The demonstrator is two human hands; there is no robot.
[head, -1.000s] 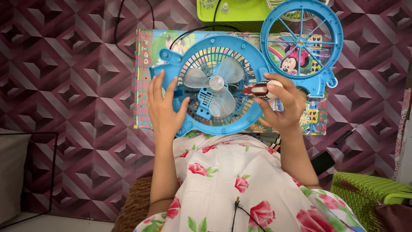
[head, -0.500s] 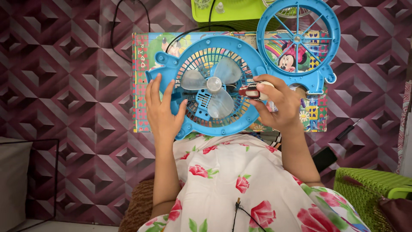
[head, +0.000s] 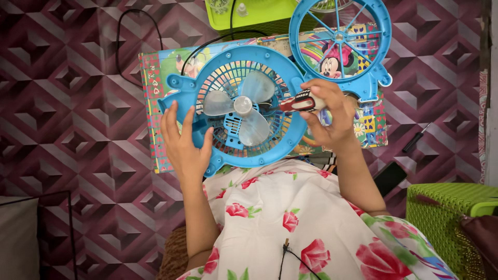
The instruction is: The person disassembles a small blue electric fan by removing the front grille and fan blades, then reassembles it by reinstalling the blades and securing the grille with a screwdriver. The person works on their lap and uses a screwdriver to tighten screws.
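Screwdriver (head: 300,101) horiz., tip twd fan hub (head: 242,106)

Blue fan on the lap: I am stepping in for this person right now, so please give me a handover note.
Left hand steadies the blue fan housing at its lower left rim.
Right hand grips a red-handled screwdriver, its tip pointing toward the fan hub.
Done: front grille is off and lies beside it on the picture book.
Left: the blades remain mounted.
A second, black screwdriver lies to the right.
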